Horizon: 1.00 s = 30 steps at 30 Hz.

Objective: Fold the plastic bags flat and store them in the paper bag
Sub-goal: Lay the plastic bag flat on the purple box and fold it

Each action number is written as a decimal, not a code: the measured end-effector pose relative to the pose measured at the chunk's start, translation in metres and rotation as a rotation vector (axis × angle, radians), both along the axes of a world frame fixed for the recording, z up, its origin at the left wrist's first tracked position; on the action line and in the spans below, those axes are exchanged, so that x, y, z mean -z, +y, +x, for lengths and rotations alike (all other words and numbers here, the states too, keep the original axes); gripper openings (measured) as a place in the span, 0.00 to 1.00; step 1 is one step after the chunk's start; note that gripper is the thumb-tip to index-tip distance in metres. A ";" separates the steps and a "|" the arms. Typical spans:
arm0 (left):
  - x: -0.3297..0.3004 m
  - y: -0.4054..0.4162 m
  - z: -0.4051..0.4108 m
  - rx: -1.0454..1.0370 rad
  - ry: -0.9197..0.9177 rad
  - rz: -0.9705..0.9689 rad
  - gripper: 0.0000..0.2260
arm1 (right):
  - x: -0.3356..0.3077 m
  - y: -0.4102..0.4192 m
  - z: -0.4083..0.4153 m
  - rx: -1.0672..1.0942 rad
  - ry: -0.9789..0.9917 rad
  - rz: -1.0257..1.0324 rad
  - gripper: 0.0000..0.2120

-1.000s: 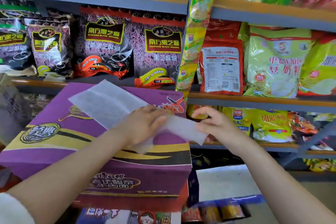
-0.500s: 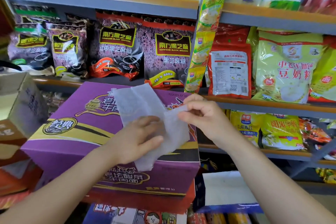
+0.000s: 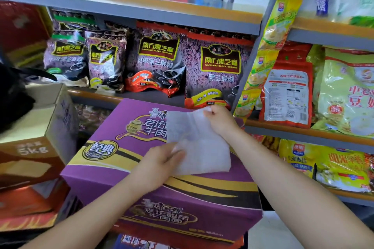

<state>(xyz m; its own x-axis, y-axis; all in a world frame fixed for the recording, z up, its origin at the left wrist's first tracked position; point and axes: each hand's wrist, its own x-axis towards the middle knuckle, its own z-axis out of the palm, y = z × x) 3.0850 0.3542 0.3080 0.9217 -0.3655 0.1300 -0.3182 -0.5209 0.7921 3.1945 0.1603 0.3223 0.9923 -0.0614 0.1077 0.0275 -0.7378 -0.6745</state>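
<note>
A translucent white plastic bag, folded into a rough rectangle, lies on top of a purple carton. My left hand rests on the bag's lower left part, fingers pressing it down. My right hand pinches the bag's upper right corner, a little above the carton's far edge. No paper bag shows in this view.
Shop shelves packed with snack and powder packets run behind and to the right. A brown cardboard box marked 5kg stands to the left, with red cartons below it. More boxes sit under the purple carton.
My right hand has carried the bag's right end up and over to the left, folding the long strip into a shorter rectangle. My left hand stays pressing the bag on the carton.
</note>
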 end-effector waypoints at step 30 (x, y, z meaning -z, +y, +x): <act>0.000 -0.041 0.095 0.256 -0.502 0.562 0.32 | 0.013 0.020 -0.077 0.311 0.110 -0.298 0.13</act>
<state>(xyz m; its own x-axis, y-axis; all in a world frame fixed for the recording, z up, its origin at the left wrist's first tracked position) 3.1801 0.3135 0.3075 0.6804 -0.6921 0.2409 -0.7313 -0.6624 0.1623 3.1180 0.1800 0.3089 0.9380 -0.3413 0.0609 -0.2867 -0.8624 -0.4173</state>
